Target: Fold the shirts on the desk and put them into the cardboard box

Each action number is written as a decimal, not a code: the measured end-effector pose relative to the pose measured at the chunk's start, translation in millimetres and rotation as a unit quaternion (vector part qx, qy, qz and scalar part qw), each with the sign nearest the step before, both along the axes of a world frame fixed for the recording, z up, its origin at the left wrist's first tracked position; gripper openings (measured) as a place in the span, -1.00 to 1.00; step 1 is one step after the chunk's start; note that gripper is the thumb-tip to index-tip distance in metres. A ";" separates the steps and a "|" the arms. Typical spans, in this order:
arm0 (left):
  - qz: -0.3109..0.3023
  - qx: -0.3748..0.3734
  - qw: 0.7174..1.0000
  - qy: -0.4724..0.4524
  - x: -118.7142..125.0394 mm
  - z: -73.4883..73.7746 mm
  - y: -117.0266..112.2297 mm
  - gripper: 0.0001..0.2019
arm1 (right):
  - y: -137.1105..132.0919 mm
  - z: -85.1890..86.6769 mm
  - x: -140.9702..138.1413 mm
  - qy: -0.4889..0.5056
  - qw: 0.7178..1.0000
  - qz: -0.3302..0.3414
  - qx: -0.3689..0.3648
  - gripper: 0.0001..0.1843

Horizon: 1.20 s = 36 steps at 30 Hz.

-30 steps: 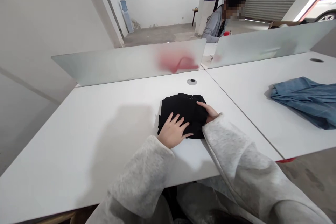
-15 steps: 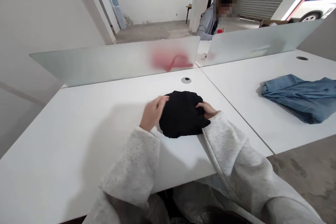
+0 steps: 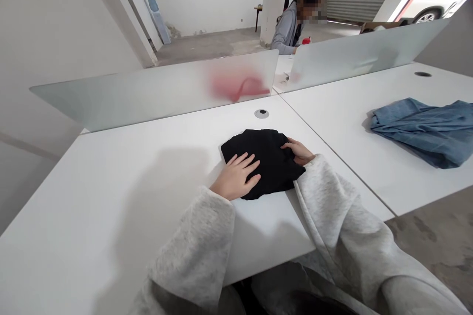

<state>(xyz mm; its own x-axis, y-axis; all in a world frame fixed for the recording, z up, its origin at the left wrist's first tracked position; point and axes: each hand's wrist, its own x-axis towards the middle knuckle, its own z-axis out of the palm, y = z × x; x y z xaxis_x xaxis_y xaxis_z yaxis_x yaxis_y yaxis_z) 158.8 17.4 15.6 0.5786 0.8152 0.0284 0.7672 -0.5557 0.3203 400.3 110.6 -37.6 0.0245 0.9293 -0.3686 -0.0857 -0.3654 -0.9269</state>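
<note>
A bundle of black cloth (image 3: 268, 160), folded into a compact shape, lies on the white table (image 3: 166, 226) in front of me. What kind of garment it is, I cannot tell. My left hand (image 3: 238, 174) rests flat on its near left part, fingers spread. At the right edge, my right hand (image 3: 298, 151) grips the cloth, thumb on top and the other fingers partly hidden beneath or behind it.
Blue denim-like cloth (image 3: 428, 130) lies crumpled on the adjoining table at right. Frosted dividers (image 3: 155, 93) run along the back edge, with a blurred red shape behind one. A round cable grommet (image 3: 261, 113) sits beyond the black cloth. A person (image 3: 286, 29) sits past the dividers.
My left hand has come down from the cloth's left edge onto its top, fingers now spread. The right hand keeps its grip, and the view has shifted slightly.
</note>
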 end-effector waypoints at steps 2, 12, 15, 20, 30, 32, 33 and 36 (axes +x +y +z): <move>-0.006 0.029 0.999 0.033 9.6 2.3 -2.3 -0.54 | 1.8 1.1 2.3 -0.003 1.000 -0.003 -0.003 -0.52; -0.041 0.181 0.978 0.093 65.5 -26.6 -39.9 -0.47 | -71.1 42.9 13.4 -0.327 0.853 0.192 0.358 -0.43; -0.067 0.181 0.975 0.105 68.8 -32.5 -38.3 -0.52 | -98.4 14.2 -3.4 -0.437 0.772 0.234 0.398 -0.43; -0.119 0.029 0.989 -0.085 45.5 -1.2 -16.1 -0.61 | -105.1 -30.0 -3.2 -0.499 0.728 0.228 0.411 -0.41; 0.316 -0.215 0.910 -0.162 -47.2 -8.3 33.3 -0.41 | -94.1 -31.3 12.6 -0.422 0.824 0.074 0.369 -0.45; 0.316 -0.254 0.887 -0.222 -42.9 -19.3 34.6 -0.41 | -93.2 -40.2 15.1 -0.435 0.831 0.044 0.344 -0.33; 0.312 -0.272 0.871 -0.266 -37.9 -22.3 35.2 -0.42 | -92.9 -44.8 16.1 -0.438 0.833 0.044 0.335 -0.29; 0.274 -0.327 0.811 -0.401 -18.4 -24.0 38.5 -0.46 | -91.4 -54.6 19.1 -0.435 0.834 0.075 0.330 -0.28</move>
